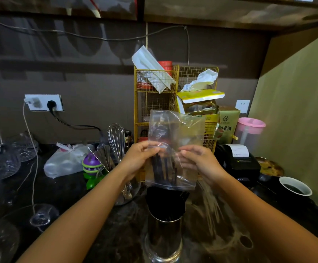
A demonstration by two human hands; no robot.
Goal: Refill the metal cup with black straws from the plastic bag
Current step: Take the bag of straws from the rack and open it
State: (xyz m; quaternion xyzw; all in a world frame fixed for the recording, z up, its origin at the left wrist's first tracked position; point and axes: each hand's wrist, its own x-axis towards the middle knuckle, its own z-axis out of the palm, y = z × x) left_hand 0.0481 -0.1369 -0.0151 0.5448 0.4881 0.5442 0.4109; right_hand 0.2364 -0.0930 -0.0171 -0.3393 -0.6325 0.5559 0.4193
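A clear plastic bag (175, 133) hangs in the air at the middle of the head view, with a few black straws (163, 171) standing in its lower part. My left hand (141, 158) pinches the bag's left side and my right hand (198, 160) pinches its right side, at mid height. Directly below the bag stands the metal cup (164, 236) on the dark counter, packed with black straws (165, 204) that rise above its rim. The bag's bottom edge hangs just over those straw tips.
A yellow wire rack (156, 103) with packets stands behind the bag. A whisk (116, 141) and utensils sit left of the cup, with a purple-green toy (90, 168) and glassware (6, 158) further left. A black receipt printer (239, 162), paper cup (294, 186) and pink pitcher (249, 133) are right.
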